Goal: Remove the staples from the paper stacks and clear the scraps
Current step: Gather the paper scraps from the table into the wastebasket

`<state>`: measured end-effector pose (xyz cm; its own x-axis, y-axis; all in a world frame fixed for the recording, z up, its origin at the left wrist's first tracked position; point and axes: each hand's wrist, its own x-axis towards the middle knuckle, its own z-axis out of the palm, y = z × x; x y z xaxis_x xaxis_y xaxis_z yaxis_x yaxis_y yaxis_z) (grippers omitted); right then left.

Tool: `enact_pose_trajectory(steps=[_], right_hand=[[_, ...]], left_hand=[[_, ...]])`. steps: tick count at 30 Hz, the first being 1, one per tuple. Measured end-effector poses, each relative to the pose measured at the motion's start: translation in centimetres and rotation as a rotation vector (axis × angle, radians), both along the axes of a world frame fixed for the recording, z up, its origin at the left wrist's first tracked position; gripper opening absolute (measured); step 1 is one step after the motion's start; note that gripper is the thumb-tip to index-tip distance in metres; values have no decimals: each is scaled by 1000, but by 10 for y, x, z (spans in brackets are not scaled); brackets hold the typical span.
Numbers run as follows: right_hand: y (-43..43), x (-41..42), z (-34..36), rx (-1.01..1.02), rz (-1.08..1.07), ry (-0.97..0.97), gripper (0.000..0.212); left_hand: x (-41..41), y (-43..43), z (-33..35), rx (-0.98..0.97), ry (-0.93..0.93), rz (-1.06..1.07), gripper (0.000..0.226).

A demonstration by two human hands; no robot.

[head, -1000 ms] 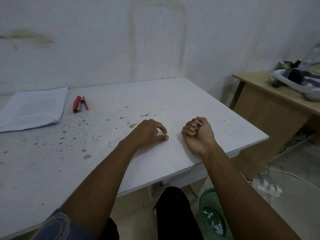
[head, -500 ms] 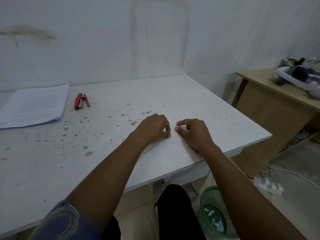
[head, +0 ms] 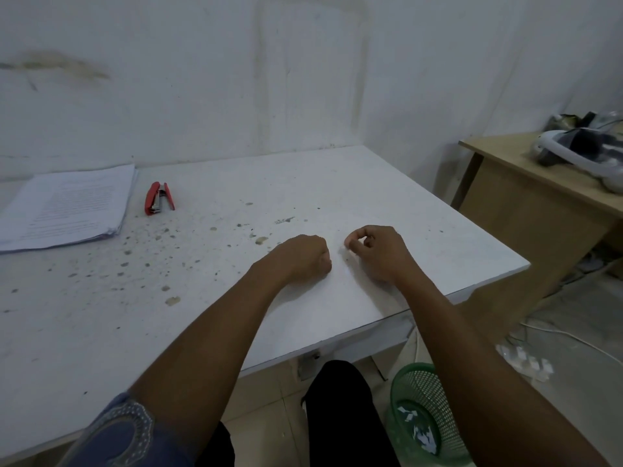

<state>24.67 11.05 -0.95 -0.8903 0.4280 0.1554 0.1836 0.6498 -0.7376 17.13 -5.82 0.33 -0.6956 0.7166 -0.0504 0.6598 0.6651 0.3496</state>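
No text, label, brand or number is legible. The paper stack (head: 67,207), lying just left of the red stapler (head: 158,198), carries rows of printed lines on its top sheet, with a short centred line near the far edge that looks like a heading. The print is too small and blurred for any word or figure to be made out. The stapler itself shows plain red casing and bare metal, and any maker's mark on it cannot be distinguished at this size.
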Motion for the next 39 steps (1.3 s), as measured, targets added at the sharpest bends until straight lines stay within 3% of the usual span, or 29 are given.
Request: enact_pose_trajectory(steps=[4, 7, 10, 13, 15, 19, 22, 26, 30, 39], right_hand=[[-7, 13, 10, -335, 41, 137, 14], [-25, 13, 19, -409, 114, 168, 12], [-44, 4, 25, -265, 196, 214, 8], [-57, -4, 24, -15, 241, 213, 10], [-60, -6, 24, -4, 283, 221, 14], [-50, -5, 26, -101, 257, 260, 19], [-28, 0, 24, -7, 194, 226, 15], [-9, 6, 13, 209, 202, 29, 10], [-7, 6, 0, 243, 186, -34, 20], [-20, -2, -4, 288, 161, -7, 11]], left_hand=[[-5, -5, -3, 443, -173, 144, 21], [2, 3, -2, 977, -777, 441, 33], [9, 9, -5, 1332, -1224, 534, 39], [12, 10, -10, 1470, -1406, 571, 50], [11, 11, -11, 1551, -1473, 582, 51], [7, 10, -9, 1675, -1520, 590, 46], [5, 7, -10, 1668, -1519, 587, 48], [5, 2, -5, 1490, -1263, 595, 48], [1, -2, 1, 1246, -935, 577, 46], [3, -9, -5, 1112, -713, 511, 54]])
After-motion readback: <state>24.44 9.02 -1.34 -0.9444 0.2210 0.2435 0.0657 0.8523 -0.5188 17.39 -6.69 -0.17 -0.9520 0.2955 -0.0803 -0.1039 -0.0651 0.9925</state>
